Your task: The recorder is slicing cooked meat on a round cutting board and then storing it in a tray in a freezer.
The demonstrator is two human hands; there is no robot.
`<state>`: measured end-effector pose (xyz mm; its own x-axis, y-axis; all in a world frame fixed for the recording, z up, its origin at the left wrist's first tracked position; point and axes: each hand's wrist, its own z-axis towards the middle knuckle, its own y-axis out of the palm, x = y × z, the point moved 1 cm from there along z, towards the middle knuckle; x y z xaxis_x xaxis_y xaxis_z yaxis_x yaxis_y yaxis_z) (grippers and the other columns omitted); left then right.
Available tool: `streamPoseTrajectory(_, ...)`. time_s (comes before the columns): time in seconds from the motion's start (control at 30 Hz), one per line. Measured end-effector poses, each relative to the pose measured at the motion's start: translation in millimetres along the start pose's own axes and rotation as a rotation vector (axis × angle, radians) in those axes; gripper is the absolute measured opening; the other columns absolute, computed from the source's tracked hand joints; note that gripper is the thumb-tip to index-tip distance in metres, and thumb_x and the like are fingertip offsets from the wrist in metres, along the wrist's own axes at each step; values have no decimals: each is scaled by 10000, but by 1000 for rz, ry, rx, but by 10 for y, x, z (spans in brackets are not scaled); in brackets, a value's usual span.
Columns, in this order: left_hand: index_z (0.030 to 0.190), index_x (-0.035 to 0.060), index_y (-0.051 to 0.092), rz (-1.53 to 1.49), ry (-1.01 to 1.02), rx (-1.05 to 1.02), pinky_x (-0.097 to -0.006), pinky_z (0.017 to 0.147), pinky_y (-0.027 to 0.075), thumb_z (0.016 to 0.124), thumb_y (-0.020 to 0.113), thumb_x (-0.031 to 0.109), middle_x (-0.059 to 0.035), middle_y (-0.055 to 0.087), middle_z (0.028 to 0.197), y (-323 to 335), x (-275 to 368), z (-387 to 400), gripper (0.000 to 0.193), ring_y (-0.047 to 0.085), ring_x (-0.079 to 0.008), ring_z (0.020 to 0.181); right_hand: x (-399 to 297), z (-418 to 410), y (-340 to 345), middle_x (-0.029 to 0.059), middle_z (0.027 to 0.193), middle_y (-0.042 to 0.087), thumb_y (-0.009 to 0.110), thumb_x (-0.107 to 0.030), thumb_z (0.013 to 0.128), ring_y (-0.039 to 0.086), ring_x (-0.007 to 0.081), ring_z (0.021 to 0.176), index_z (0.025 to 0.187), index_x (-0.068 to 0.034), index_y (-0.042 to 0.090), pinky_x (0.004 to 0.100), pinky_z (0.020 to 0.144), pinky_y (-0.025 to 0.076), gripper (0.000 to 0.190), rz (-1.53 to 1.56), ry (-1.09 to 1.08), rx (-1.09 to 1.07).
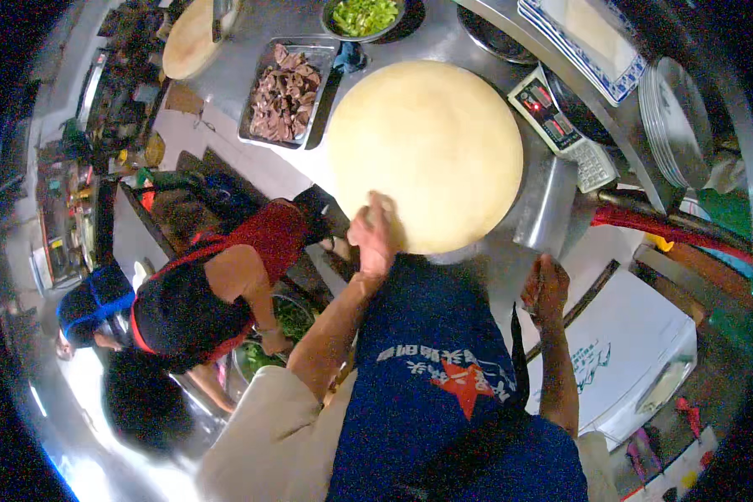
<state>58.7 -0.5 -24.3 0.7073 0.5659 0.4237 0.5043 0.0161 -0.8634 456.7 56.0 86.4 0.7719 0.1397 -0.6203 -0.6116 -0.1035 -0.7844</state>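
A thick round pale chopping board (427,150) sits on the steel counter before me. My left hand (376,235) is over its near left edge, fingers curled and blurred. I cannot tell whether it touches the board or holds anything. To the board's right, my right hand (546,288) is closed at the lower end of a broad metal blade, seemingly a cleaver (546,204). The handle is hidden in my fist. A clear tray of sliced dark meat (285,94) stands left of the board. Beyond it is a bowl of chopped green vegetable (364,16).
A digital scale (561,128) stands right of the board, below a steel shelf with stacked plates (671,122). Another round board (194,37) lies far left. A co-worker in a red and black apron (194,301) bends close at my left. A white chest (634,351) stands at right.
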Motion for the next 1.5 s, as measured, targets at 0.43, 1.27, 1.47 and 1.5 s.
streamPoseTrajectory(0.43, 1505, 109, 404, -977, 683, -1335, -480, 1200, 323, 1010, 421, 254, -210, 433, 1526, 1330, 1212, 120, 516, 415, -358, 1418, -413, 590, -714, 49, 588, 567, 717, -240, 956, 516, 150, 489, 817, -68, 629, 330, 492, 402, 239, 316, 484, -132)
streamPoseTrajectory(1.27, 1415, 55, 547, -2647, -407, -1325, -568, 1174, 362, 1054, 310, 439, -187, 565, 1452, -597, 2367, 767, 578, 538, -387, 1324, -1501, 1096, -266, 211, 1058, 655, 694, -198, 914, 690, 427, 862, 1206, -23, 617, 507, 701, 563, 350, -467, -234, -290)
streamPoseTrajectory(1.47, 1443, 41, 526, -2508, -442, -884, -530, 1188, 355, 1071, 302, 460, -183, 562, 1457, -1135, 2020, 1233, 603, 534, -371, 1330, -972, 711, -362, 207, 1029, 639, 677, -189, 926, 689, 396, 836, 1294, -27, 562, 494, 681, 568, 418, -503, -410, -228)
streamPoseTrajectory(1.5, 1446, 16, 519, -2485, -201, -903, -482, 1178, 384, 1083, 296, 436, -183, 572, 1443, -1017, 1820, 1602, 598, 546, -348, 1322, -910, 689, -426, 208, 1018, 635, 679, -191, 924, 685, 387, 817, 1318, -27, 547, 487, 678, 568, 447, -423, -501, -187)
